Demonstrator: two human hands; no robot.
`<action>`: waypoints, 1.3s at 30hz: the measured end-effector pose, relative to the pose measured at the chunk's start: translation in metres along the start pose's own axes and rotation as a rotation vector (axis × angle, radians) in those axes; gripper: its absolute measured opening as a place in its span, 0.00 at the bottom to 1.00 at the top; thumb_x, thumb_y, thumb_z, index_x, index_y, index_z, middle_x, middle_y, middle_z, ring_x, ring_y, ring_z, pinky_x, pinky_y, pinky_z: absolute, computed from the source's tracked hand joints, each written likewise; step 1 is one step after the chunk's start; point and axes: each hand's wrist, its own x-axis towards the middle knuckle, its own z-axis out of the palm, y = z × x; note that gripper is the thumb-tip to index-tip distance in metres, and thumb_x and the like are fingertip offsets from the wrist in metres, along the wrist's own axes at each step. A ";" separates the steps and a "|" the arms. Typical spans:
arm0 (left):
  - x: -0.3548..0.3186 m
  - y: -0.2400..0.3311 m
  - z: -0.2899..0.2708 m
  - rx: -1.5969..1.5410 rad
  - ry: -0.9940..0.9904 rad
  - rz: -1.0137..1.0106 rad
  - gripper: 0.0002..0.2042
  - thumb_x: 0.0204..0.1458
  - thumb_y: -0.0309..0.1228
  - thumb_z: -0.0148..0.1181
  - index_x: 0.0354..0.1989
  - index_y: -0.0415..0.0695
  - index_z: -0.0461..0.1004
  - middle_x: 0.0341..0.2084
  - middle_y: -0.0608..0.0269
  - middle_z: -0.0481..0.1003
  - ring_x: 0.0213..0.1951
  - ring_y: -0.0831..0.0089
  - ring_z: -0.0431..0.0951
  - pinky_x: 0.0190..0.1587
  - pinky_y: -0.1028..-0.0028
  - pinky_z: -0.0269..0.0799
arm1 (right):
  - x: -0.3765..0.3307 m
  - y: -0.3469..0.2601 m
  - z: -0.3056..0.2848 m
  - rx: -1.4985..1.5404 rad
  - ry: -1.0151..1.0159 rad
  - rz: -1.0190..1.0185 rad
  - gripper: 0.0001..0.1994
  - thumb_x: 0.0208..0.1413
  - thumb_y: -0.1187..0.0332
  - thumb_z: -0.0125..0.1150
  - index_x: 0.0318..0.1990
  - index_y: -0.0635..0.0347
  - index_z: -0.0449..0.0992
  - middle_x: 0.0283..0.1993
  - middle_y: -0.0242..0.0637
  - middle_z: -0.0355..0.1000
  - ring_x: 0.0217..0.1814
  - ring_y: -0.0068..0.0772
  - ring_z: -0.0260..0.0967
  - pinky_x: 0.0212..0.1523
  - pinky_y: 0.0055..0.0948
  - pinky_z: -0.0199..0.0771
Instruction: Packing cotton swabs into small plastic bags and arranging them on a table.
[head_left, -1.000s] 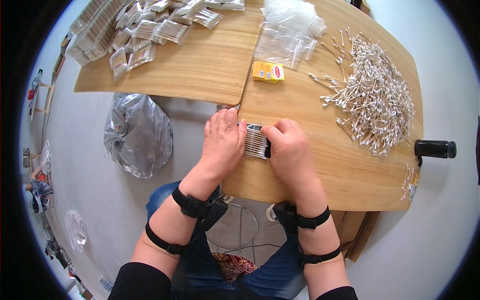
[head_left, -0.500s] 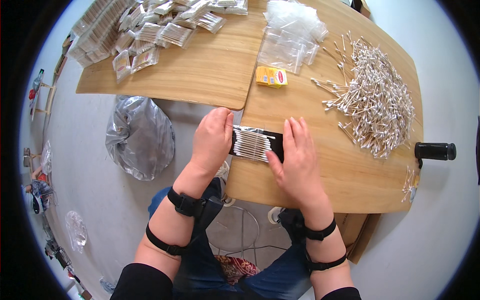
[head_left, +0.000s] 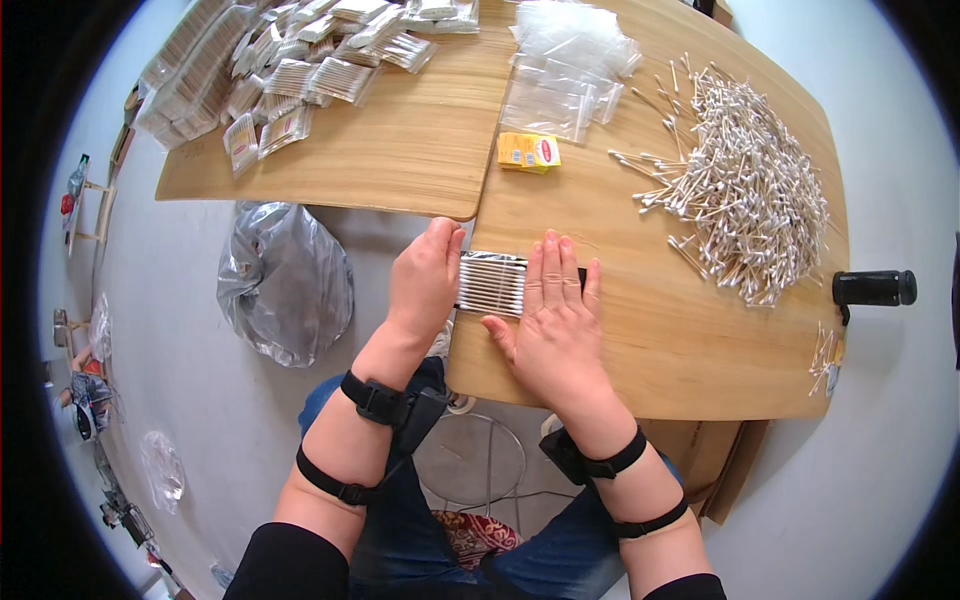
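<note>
A single row of white-tipped cotton swabs (head_left: 490, 283) lies side by side on a small black tray (head_left: 583, 278) at the table's left edge. Around the tray's left end my left hand (head_left: 425, 275) is closed, its fingertips mostly hidden. My right hand (head_left: 555, 325) is open and flat, fingers stretched out over the right ends of the swabs and most of the tray's right end. Shiny clear film shows along the tray's far side; whether it wraps the swabs I cannot tell.
Loose cotton swabs (head_left: 745, 190) are heaped at the right. Clear plastic bags (head_left: 560, 85) and yellow cards (head_left: 528, 150) lie beyond my hands. Packed swab bags (head_left: 290, 75) pile up far left. A grey plastic bag (head_left: 283, 285) stands below the table gap; a black cylinder (head_left: 874, 288) is at the right edge.
My right hand has moved left from the tray's right side and now lies flat over the swab ends. The swabs sit slightly further left and straighter. My left hand keeps its hold.
</note>
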 end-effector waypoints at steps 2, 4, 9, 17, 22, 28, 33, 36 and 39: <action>-0.001 0.000 0.003 0.037 0.014 0.029 0.08 0.67 0.34 0.51 0.40 0.43 0.71 0.30 0.46 0.77 0.35 0.43 0.78 0.35 0.53 0.71 | 0.002 0.000 -0.001 -0.001 -0.008 0.015 0.47 0.59 0.40 0.56 0.72 0.75 0.55 0.79 0.56 0.47 0.84 0.51 0.37 0.79 0.60 0.30; 0.000 0.001 0.001 0.058 0.029 0.075 0.08 0.67 0.35 0.51 0.41 0.44 0.70 0.29 0.47 0.77 0.34 0.43 0.78 0.34 0.53 0.71 | 0.004 -0.004 0.001 0.010 0.007 0.016 0.46 0.60 0.41 0.56 0.72 0.75 0.56 0.78 0.56 0.48 0.83 0.51 0.38 0.79 0.58 0.31; 0.001 -0.003 -0.015 0.102 0.032 0.027 0.08 0.67 0.35 0.52 0.42 0.44 0.70 0.28 0.48 0.77 0.32 0.44 0.78 0.33 0.52 0.71 | 0.006 0.019 -0.017 0.176 0.226 -0.053 0.34 0.59 0.56 0.64 0.66 0.71 0.64 0.70 0.56 0.62 0.75 0.55 0.56 0.74 0.49 0.53; 0.004 0.016 -0.017 0.328 0.068 0.200 0.09 0.57 0.30 0.64 0.41 0.42 0.72 0.38 0.55 0.76 0.42 0.55 0.76 0.44 0.58 0.69 | -0.021 0.145 -0.051 0.046 0.446 0.363 0.12 0.55 0.73 0.63 0.46 0.61 0.74 0.45 0.45 0.69 0.50 0.50 0.68 0.52 0.45 0.70; 0.007 0.062 -0.009 0.274 0.190 0.340 0.08 0.55 0.24 0.63 0.42 0.41 0.75 0.43 0.53 0.76 0.46 0.52 0.76 0.50 0.58 0.70 | -0.022 0.152 -0.044 0.156 0.307 0.290 0.12 0.55 0.73 0.64 0.46 0.60 0.74 0.45 0.45 0.69 0.49 0.50 0.69 0.51 0.44 0.70; -0.007 0.106 0.037 -0.003 -0.043 0.424 0.12 0.53 0.23 0.64 0.46 0.42 0.75 0.46 0.55 0.76 0.49 0.53 0.75 0.53 0.58 0.69 | -0.021 0.151 -0.049 0.174 0.545 0.320 0.13 0.54 0.73 0.65 0.47 0.61 0.75 0.44 0.43 0.70 0.49 0.50 0.69 0.50 0.44 0.71; -0.010 0.116 0.061 -0.024 -0.150 0.458 0.17 0.53 0.23 0.63 0.52 0.41 0.73 0.53 0.51 0.73 0.55 0.51 0.73 0.58 0.56 0.68 | -0.022 0.153 -0.049 0.176 0.459 0.294 0.11 0.53 0.75 0.64 0.44 0.61 0.76 0.42 0.42 0.71 0.48 0.50 0.69 0.49 0.44 0.72; -0.015 0.118 0.074 -0.051 -0.193 0.445 0.20 0.53 0.22 0.63 0.56 0.41 0.73 0.55 0.50 0.72 0.57 0.49 0.72 0.60 0.56 0.67 | -0.022 0.144 -0.040 0.264 0.408 0.228 0.07 0.52 0.77 0.63 0.39 0.59 0.78 0.39 0.42 0.72 0.46 0.49 0.70 0.48 0.43 0.72; -0.016 0.119 0.077 -0.030 -0.218 0.438 0.22 0.53 0.23 0.63 0.58 0.41 0.72 0.57 0.50 0.71 0.60 0.49 0.70 0.62 0.56 0.66 | -0.022 0.138 -0.044 0.277 0.410 0.173 0.07 0.51 0.80 0.62 0.37 0.58 0.80 0.37 0.42 0.72 0.44 0.49 0.70 0.46 0.42 0.73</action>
